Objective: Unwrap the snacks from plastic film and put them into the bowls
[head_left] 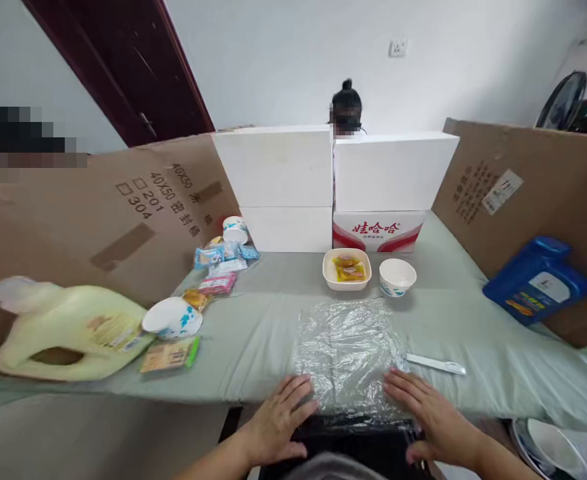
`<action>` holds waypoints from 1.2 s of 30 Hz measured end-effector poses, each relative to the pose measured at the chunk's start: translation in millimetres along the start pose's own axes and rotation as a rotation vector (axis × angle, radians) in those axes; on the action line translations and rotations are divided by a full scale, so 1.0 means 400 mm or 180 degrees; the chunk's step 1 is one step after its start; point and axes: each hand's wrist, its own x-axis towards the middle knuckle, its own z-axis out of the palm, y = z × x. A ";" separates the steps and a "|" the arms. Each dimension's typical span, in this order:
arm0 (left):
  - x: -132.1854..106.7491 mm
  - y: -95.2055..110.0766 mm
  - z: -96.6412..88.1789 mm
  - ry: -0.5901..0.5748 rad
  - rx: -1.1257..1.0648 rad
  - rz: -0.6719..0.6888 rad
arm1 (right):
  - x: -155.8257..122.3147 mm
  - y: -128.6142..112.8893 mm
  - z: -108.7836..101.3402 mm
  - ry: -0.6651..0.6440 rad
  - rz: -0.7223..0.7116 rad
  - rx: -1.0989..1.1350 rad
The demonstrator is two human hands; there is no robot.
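A clear, crinkled plastic sheet (346, 347) lies spread on the cloth-covered table, its near edge reaching the table's front. My left hand (280, 421) rests open by its near left corner, fingertips on or just beside the plastic. At the opposite near corner, my right hand (436, 417) is open with fingers stretched over the edge of the sheet. Just beyond the right hand lies a slim white wrapped item (436, 364). Behind the sheet stand a cream square bowl (347, 285) with yellow packets (349, 272) inside and a white paper bowl (397, 277).
Left: a pale yellow jug (88, 313), a tipped paper bowl (173, 318), a flat green-edged packet (170, 355) and several snack packets (218, 283). Right: a blue bottle (538, 280) leans against cardboard (548, 193). White boxes (283, 173) wall the back; people are beyond.
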 end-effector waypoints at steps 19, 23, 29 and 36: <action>0.244 -0.104 -0.070 0.0183 0.0180 -0.2982 | 0.263 0.033 -0.065 0.1504 0.2711 0.0256; 0.234 -0.089 -0.044 0.0134 0.0354 -0.3025 | 0.295 0.033 -0.070 0.1203 0.2845 -0.0181; 0.220 -0.083 -0.055 0.0054 0.0102 -0.3207 | 0.304 0.050 -0.065 0.1114 0.2799 -0.0418; 0.249 -0.027 -0.051 0.0906 0.0866 -0.2525 | 0.320 0.020 -0.075 0.1730 0.1910 -0.1225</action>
